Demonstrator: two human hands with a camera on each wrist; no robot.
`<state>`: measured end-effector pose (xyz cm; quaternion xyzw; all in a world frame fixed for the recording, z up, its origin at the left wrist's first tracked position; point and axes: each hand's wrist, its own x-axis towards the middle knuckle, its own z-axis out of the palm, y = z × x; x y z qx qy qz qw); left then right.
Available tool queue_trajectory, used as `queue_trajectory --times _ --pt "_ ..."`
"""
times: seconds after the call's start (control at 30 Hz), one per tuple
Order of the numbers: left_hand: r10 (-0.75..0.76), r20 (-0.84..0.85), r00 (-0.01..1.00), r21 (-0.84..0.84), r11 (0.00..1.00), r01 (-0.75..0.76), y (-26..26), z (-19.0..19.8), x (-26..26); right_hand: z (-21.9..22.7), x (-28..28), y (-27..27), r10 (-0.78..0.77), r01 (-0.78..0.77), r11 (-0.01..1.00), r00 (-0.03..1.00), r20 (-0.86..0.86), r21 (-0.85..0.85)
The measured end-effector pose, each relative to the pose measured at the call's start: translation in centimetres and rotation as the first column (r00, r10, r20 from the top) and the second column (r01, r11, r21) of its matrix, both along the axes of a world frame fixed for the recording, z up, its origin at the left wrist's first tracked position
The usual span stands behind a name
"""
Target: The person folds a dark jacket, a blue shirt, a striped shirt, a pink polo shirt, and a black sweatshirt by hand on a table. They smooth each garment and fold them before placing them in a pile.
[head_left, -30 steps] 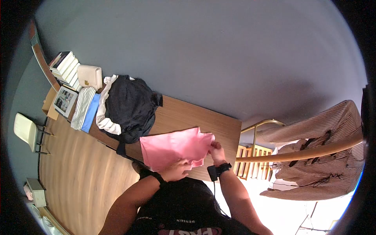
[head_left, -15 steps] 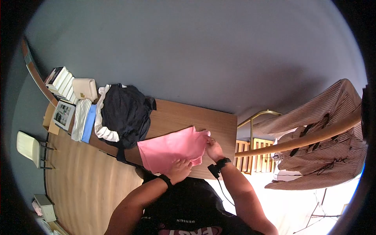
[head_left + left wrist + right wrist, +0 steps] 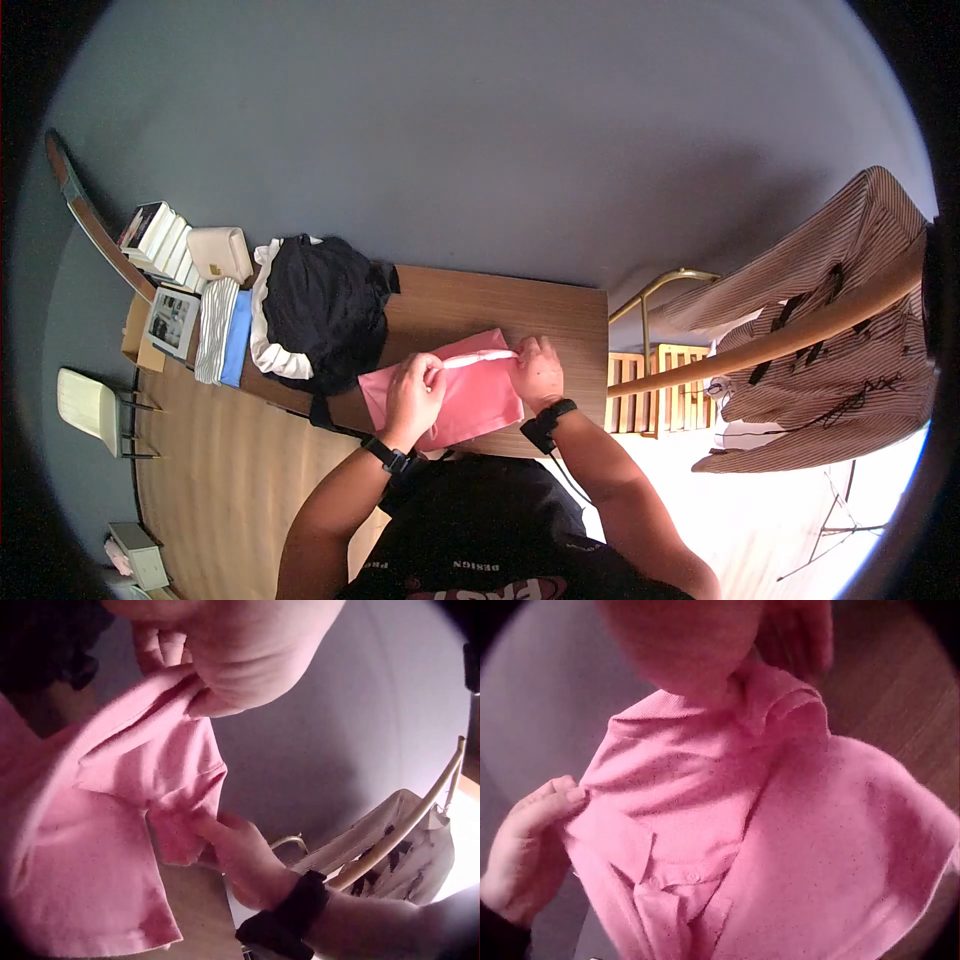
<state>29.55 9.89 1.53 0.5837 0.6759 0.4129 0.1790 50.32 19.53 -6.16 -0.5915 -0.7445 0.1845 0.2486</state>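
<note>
A folded pink polo shirt [image 3: 468,405] is at the table's front edge, its collar and buttons [image 3: 693,876] showing in the right wrist view. My left hand [image 3: 414,396] pinches the upper layer on the left, its fingertips bent over the cloth. On the right, my right hand [image 3: 538,374] grips the other end of the same raised fold. A pale strip of the fold runs between the two hands. In the left wrist view the cloth drapes below the left hand [image 3: 225,652], and the right hand [image 3: 247,859] holds it lower down.
A black garment heap [image 3: 325,310] with a white piece lies left on the table [image 3: 500,300]. Beyond it are folded striped [image 3: 216,330] and blue cloths [image 3: 236,340], a photo frame [image 3: 173,320], a beige bag [image 3: 220,254] and books [image 3: 160,242]. Striped clothing [image 3: 820,340] hangs at right.
My left hand has gone from lying on the shirt to pinching its upper layer and raising it. My right hand still grips the right end. The head view has shifted slightly.
</note>
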Motion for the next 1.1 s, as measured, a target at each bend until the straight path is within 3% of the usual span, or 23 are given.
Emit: queue_trajectory --times 0.03,0.07,0.1,0.17,0.2,0.23,0.27,0.3,0.37,0.4,0.43,0.5,0.53,0.6,0.73,0.83,0.93,1.07,1.1 --pt "0.021 0.012 1.0 -0.003 1.0 -0.021 0.2 0.1 -0.2 0.6 -0.7 -0.6 -0.004 0.004 1.0 1.0 -0.005 0.0" --pt "0.037 0.034 0.999 -0.026 0.999 -0.036 0.2 0.2 -0.2 1.2 -1.3 -1.1 -0.1 0.077 0.968 0.991 -0.085 -0.238" --pt "0.033 0.032 0.999 -0.025 0.999 -0.032 0.1 0.3 0.0 1.3 -1.8 -1.6 -0.21 0.123 0.875 0.968 -0.139 -0.468" --pt "0.01 0.012 1.0 -0.005 1.0 -0.01 -0.2 0.5 0.5 -2.6 -2.7 -2.7 -0.188 0.093 0.885 0.968 -0.168 -0.456" --pt "-0.039 -0.007 0.999 -0.014 0.999 0.039 -0.3 0.6 0.7 -2.7 -3.9 -3.4 -0.361 -0.035 0.797 0.773 -0.522 -0.603" --pt "-0.041 -0.007 0.999 -0.015 0.999 0.041 -0.6 0.2 1.0 -2.7 -4.4 -3.8 -0.541 -0.223 0.714 0.427 -0.725 -0.664" --pt "-0.095 -0.044 0.995 0.014 0.995 0.096 -0.8 -0.4 1.2 -2.5 -3.9 -4.2 -0.582 -0.385 0.643 0.317 -0.749 -0.662" --pt "-0.147 -0.083 0.986 0.04 0.988 0.151 -1.0 -0.5 1.5 -2.8 -3.8 -4.2 -0.583 -0.385 0.643 0.316 -0.749 -0.662" --pt "-0.187 -0.09 0.978 -0.008 0.982 0.187 -1.7 -0.6 1.8 -3.6 -3.6 -4.6 -0.426 -0.445 0.666 0.431 -0.795 -0.598" --pt "-0.211 -0.095 0.973 -0.026 0.977 0.21 -1.9 -0.7 2.0 -4.1 -4.0 -4.6 -0.4 -0.322 0.727 0.519 -0.756 -0.606" --pt "-0.235 -0.1 0.967 -0.042 0.972 0.232 -1.9 -0.7 2.2 -4.5 -3.8 -4.7 -0.401 -0.32 0.728 0.519 -0.755 -0.606" --pt "-0.247 -0.106 0.963 -0.041 0.969 0.244 -2.0 -0.8 2.4 -4.7 -3.5 -4.8 -0.325 -0.142 0.812 0.696 -0.64 -0.567" --pt "-0.268 -0.124 0.955 0.002 0.963 0.271 -2.0 -1.1 2.5 -4.5 -3.4 -4.5 -0.327 -0.141 0.811 0.696 -0.639 -0.567" --pt "-0.324 -0.165 0.932 0.046 0.941 0.335 -2.1 -1.3 2.4 -4.2 -3.0 -3.8 -0.275 0.08 0.829 0.92 -0.278 -0.553" --pt "-0.303 -0.14 0.943 0.036 0.95 0.31 -2.2 -1.0 2.5 -4.0 -2.6 -3.0 -0.252 0.092 0.808 0.947 -0.201 -0.582" --pt "-0.213 -0.149 0.966 0.05 0.974 0.223 -2.2 -0.7 2.5 -2.9 -3.5 -3.0 -0.214 0.102 0.88 0.957 -0.196 -0.464" --pt "-0.11 -0.067 0.992 0.101 0.988 0.116 -2.2 -0.5 2.3 -1.7 -4.5 -2.7 -0.311 0.137 0.864 0.902 -0.301 -0.485" --pt "-0.104 -0.107 0.989 0.114 0.987 0.116 -2.4 -0.2 2.0 -4.6 -4.4 -2.5 -0.318 0.193 0.897 0.907 -0.277 -0.398" --pt "-0.108 -0.092 0.99 0.081 0.99 0.115 -2.4 -0.3 2.0 -6.7 -4.1 -2.3 -0.4 0.15 0.859 0.794 -0.458 -0.49"
